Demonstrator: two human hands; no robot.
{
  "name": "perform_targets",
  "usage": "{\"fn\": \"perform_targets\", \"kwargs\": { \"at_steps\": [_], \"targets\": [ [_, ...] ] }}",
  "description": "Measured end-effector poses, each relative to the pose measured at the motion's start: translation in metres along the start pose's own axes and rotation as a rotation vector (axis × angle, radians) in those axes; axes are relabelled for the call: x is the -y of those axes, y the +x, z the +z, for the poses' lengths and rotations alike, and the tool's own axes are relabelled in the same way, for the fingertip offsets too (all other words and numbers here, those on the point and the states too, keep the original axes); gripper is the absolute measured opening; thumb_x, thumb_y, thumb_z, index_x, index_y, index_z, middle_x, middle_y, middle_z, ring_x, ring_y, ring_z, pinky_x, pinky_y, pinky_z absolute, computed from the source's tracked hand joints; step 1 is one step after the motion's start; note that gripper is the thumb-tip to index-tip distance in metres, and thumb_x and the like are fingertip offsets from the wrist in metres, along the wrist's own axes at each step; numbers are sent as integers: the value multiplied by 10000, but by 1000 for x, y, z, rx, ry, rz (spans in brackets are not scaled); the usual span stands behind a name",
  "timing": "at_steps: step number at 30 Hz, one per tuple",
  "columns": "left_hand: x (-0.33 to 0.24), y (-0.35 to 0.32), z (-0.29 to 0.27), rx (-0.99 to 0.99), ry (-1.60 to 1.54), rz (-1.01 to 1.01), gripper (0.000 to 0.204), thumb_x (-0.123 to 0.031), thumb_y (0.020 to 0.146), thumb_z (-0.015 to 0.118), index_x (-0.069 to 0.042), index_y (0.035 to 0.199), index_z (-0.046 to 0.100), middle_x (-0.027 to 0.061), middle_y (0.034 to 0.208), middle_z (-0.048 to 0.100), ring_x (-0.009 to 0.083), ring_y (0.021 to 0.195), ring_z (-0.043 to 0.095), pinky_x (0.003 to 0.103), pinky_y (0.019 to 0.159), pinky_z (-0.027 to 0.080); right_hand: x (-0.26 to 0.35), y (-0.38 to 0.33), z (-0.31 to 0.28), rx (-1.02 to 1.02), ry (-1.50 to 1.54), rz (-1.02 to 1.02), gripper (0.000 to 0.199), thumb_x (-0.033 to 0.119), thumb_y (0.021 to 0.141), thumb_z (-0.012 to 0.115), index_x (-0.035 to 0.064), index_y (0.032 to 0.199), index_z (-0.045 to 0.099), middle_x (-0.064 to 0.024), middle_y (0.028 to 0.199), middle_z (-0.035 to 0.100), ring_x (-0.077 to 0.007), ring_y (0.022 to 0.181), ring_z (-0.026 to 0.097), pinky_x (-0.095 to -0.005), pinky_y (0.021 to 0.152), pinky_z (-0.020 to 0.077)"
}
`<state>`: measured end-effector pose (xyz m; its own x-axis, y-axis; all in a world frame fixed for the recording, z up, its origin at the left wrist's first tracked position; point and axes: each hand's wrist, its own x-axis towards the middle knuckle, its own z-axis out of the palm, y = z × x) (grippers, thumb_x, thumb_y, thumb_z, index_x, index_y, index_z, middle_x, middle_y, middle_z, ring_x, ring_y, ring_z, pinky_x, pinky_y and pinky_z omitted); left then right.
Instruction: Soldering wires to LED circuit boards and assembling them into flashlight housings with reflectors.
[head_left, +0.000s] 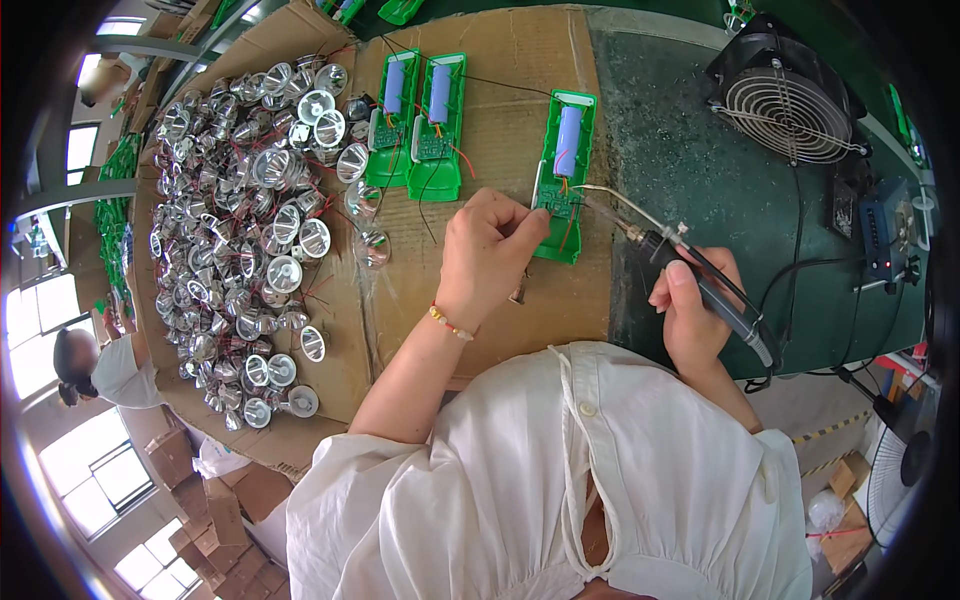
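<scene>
A green plastic housing (565, 243) lies in front of me with a purple-blue cylindrical battery (568, 140), a small green circuit board (560, 203) and thin wires inside. My right hand (698, 310) is closed round a soldering iron (728, 312) with a thin metal feed tube; its tip reaches over the board. At the board's left edge my left hand (492, 245) is closed in a pinch, and its fingers hide what they hold. A small metallic bit shows under that hand. Two more green housings (435, 185) (388, 168) with batteries and boards lie to the left.
Many silvery lamp reflectors (270, 165) with wires are heaped on cardboard (340, 385) at the left. A black fan with a wire grille (787, 112) stands at the far right. Near it is a blue control box (885, 235) with cables. Another person (115, 368) is at the left edge.
</scene>
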<state>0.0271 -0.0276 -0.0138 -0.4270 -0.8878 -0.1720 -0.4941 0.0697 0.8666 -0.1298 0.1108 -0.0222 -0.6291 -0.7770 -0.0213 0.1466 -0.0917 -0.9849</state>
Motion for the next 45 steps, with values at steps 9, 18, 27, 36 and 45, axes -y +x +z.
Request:
{"fn": "perform_targets", "kwargs": {
  "at_steps": [9,18,27,36,45],
  "targets": [
    [-1,0,-3,-38,-125,-72,195,-148,744,657,21,662,604,64,637,550,97,514,483,258,466,384,1,0,-21,-76,13,-24,161,57,803,576,-32,889,473,-87,612,546,-103,484,511,-209,442,415],
    [-47,56,18,208,337,181,145,-139,676,560,-13,610,588,143,540,550,272,485,559,326,495,453,-5,6,-36,-191,-51,67,137,38,768,615,-22,835,512,-68,616,565,-89,505,539,-203,445,428],
    [-145,279,102,-350,332,659,223,-277,739,603,-65,772,665,113,680,633,252,623,619,316,589,484,-5,8,-40,-155,3,94,151,22,774,620,-11,869,506,-58,672,591,-74,571,557,-209,504,452],
    [-87,315,85,103,688,444,221,-209,667,558,3,632,611,182,597,582,335,591,577,423,551,433,-9,4,-38,-98,-206,155,198,184,754,687,46,872,608,-41,750,597,-82,687,551,-230,621,443],
    [-66,107,-21,-65,648,400,146,-99,699,538,34,656,580,170,524,493,257,478,525,390,473,388,1,13,-39,-104,-59,119,170,186,804,621,36,845,551,-1,691,552,-51,635,474,-228,564,392]
  ]
}}
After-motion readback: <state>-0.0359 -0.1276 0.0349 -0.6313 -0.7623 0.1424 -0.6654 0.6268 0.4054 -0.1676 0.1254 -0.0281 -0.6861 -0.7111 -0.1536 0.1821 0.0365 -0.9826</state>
